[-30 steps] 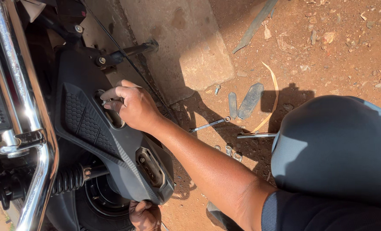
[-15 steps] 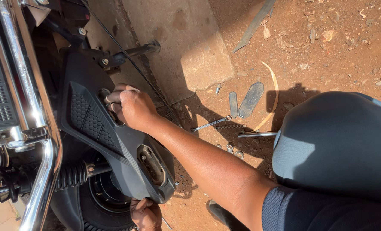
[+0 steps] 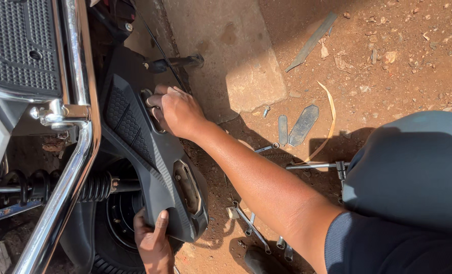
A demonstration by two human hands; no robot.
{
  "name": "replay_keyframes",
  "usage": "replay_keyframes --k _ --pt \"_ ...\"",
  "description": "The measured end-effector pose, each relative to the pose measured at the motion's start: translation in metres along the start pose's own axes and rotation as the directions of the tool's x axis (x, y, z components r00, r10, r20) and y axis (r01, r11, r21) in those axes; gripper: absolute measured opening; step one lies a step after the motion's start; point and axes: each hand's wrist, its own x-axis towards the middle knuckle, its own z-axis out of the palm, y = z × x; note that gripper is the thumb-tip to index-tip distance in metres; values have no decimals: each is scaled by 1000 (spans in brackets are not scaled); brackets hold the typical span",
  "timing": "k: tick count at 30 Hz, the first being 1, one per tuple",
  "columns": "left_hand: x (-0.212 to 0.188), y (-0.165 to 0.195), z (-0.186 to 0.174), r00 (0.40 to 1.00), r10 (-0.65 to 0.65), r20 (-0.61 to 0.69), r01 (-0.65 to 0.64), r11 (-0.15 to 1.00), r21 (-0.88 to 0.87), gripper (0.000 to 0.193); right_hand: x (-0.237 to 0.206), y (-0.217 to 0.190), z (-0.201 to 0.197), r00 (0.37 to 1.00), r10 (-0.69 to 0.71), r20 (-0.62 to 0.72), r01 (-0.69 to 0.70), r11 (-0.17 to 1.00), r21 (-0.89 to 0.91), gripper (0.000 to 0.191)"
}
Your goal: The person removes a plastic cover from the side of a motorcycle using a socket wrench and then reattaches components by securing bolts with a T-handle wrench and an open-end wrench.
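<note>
Since half a second ago your view has drifted right; your right hand (image 3: 178, 112) still grips the cover (image 3: 155, 162) top, left hand (image 3: 152, 238) clasping its lower edge, cover still on the scooter, not off.

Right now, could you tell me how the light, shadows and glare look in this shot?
Head view: hard sunlight, sharp focus; glare streaks the chrome rail; the person's shadow darkens the dirt around the scattered tools; the wheel under the black cover sits in deep shade.
</note>
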Motion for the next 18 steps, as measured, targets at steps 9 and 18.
replay_keyframes --k 9,18 --pt "-10 78 29 992 43 118 -67 977 202 48 -10 14 3 984 -134 -113 138 990 25 22" --pt "-26 92 19 952 158 264 -267 847 459 59 -4 62 34 994 59 -96 -40 983 180 19"
